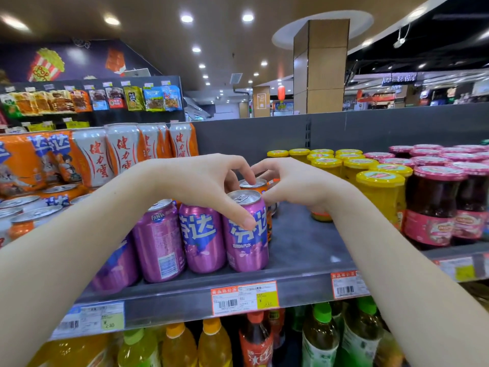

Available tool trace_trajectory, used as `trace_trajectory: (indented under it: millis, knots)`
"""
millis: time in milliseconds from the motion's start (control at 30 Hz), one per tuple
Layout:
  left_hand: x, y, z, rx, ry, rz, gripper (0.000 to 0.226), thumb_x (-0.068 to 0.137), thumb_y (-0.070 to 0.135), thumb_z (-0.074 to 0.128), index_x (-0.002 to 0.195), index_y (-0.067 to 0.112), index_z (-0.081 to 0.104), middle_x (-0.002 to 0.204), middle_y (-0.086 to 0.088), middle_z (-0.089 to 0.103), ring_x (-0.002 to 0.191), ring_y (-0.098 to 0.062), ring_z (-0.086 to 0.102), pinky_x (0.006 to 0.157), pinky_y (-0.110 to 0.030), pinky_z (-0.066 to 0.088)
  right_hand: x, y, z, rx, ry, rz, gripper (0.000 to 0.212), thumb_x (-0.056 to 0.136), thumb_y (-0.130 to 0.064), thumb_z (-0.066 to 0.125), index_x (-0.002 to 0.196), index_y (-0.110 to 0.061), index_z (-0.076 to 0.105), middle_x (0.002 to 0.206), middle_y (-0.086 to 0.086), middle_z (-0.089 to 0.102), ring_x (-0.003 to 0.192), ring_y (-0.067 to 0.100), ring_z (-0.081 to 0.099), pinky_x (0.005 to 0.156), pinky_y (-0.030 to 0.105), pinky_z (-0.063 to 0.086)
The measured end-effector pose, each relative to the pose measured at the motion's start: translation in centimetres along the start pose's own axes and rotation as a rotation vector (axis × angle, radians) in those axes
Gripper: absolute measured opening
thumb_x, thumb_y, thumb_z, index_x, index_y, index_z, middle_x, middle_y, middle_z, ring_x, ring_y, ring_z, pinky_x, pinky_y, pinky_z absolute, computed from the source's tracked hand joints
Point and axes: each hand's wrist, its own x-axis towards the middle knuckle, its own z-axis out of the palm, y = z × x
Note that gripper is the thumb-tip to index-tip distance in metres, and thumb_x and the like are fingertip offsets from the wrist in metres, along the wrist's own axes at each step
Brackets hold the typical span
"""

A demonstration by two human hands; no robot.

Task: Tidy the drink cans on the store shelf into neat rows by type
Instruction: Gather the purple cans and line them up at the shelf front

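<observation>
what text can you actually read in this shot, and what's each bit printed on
"FANTA": purple can turned barcode side out
"芬达": next purple can, front-right purple can, orange packs
"健力宝": white-and-orange cans
"POP CORN": popcorn wall picture
"商品标价签": price tag
Too blurred to read: prices, barcode numbers, jar lids, snack bags

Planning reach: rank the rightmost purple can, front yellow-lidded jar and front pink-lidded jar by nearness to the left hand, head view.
1. Rightmost purple can, gripped by the left hand.
2. Front yellow-lidded jar, right.
3. Front pink-lidded jar, far right.
</observation>
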Motion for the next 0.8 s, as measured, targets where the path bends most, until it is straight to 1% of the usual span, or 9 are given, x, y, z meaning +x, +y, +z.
trace_trajectory:
  millis: [100, 167, 233, 367, 433, 533, 633, 700, 800]
  knots:
    - [-0.3, 0.1, -0.4, -0.034, 0.033, -0.011, 0.061, 0.065, 0.080, 0.071, 0.113, 0.046, 0.058, 0.094, 0.018, 0.074, 0.083, -0.008, 0.071, 0.082, -0.037, 0.057, 0.1, 1.0, -0.1, 0.174, -0.062, 0.011, 0.064, 0.080, 0.003, 0.076, 0.136, -0.022, 0.057, 0.120, 0.003, 0.068, 0.099, 0.014, 0.072, 0.078, 0.028, 0.059]
    - [0.1, -0.1, -0.9, -0.043, 0.163, -0.039, 0.049, 0.073, 0.078, 0.064, 0.105, 0.041, 0.064, 0.088, 0.016, 0.075, 0.077, -0.006, 0.070, 0.071, -0.030, 0.054, 0.1, 1.7, -0.2, 0.322, -0.068, 0.028, 0.068, 0.078, 0.008, 0.070, 0.138, -0.017, 0.054, 0.125, 0.009, 0.066, 0.108, 0.022, 0.070, 0.092, 0.040, 0.058]
    - [0.8, -0.4, -1.4, -0.043, 0.273, -0.063, 0.040, 0.078, 0.071, 0.068, 0.102, 0.040, 0.065, 0.088, 0.014, 0.075, 0.080, -0.004, 0.070, 0.068, -0.027, 0.055, 0.2, 2.1, -0.1, 0.467, -0.054, 0.053, 0.064, 0.081, 0.015, 0.062, 0.139, -0.012, 0.053, 0.128, 0.016, 0.065, 0.113, 0.029, 0.068, 0.097, 0.042, 0.055]
    - [2.7, -0.2, -1.3, 0.078, 0.141, -0.055, 0.049, 0.081, 0.068, 0.068, 0.122, 0.043, 0.060, 0.111, 0.020, 0.067, 0.099, 0.001, 0.066, 0.089, -0.027, 0.055, 0.8, 1.4, 0.8, 0.588, 0.049, 0.129, 0.054, 0.083, 0.025, 0.045, 0.129, -0.003, 0.055, 0.120, 0.020, 0.067, 0.091, 0.025, 0.073, 0.073, 0.030, 0.062]
    - [3.8, 0.1, -1.2, 0.094, 0.070, -0.036, 0.046, 0.084, 0.066, 0.066, 0.124, 0.044, 0.061, 0.113, 0.022, 0.068, 0.097, 0.005, 0.066, 0.090, -0.024, 0.053, 1.4, 0.8, 0.9, 0.553, 0.181, 0.187, 0.047, 0.085, 0.022, 0.043, 0.123, -0.001, 0.058, 0.116, 0.020, 0.067, 0.084, 0.024, 0.072, 0.065, 0.028, 0.061]
    - [4.4, 0.2, -1.8, 0.048, 0.018, -0.021, 0.031, 0.087, 0.061, 0.067, 0.112, 0.043, 0.068, 0.103, 0.021, 0.074, 0.093, 0.004, 0.069, 0.088, -0.024, 0.053, 3.4, 1.5, 0.7, 0.332, 0.419, 0.285, 0.031, 0.088, 0.014, 0.050, 0.103, -0.007, 0.067, 0.104, 0.018, 0.068, 0.081, 0.025, 0.071, 0.074, 0.038, 0.063]
    - [4.9, -0.3, -2.8, 0.002, 0.079, -0.033, 0.021, 0.091, 0.051, 0.066, 0.106, 0.039, 0.072, 0.098, 0.016, 0.076, 0.091, -0.002, 0.072, 0.087, -0.025, 0.055, 5.1, 2.5, 0.9, 0.029, 0.434, 0.389, 0.007, 0.085, -0.005, 0.065, 0.088, -0.010, 0.068, 0.097, 0.017, 0.072, 0.090, 0.034, 0.072, 0.081, 0.048, 0.062]
    - [5.5, -0.9, -3.2, 0.062, 0.139, -0.054, 0.019, 0.092, 0.048, 0.065, 0.106, 0.037, 0.072, 0.097, 0.013, 0.075, 0.090, -0.007, 0.072, 0.085, -0.027, 0.056, 5.8, 2.7, 1.5, -0.123, 0.412, 0.464, 0.017, 0.083, -0.022, 0.073, 0.083, -0.007, 0.066, 0.089, 0.012, 0.070, 0.087, 0.030, 0.071, 0.080, 0.045, 0.062]
    - [6.3, -1.9, -3.5, 0.171, 0.159, -0.093, 0.020, 0.092, 0.043, 0.065, 0.109, 0.033, 0.070, 0.102, 0.013, 0.072, 0.091, -0.004, 0.068, 0.082, -0.026, 0.055, 6.2, 2.7, 1.8, -0.157, 0.392, 0.538, 0.034, 0.086, -0.037, 0.074, 0.076, -0.008, 0.058, 0.083, 0.010, 0.066, 0.082, 0.027, 0.071, 0.079, 0.038, 0.062]
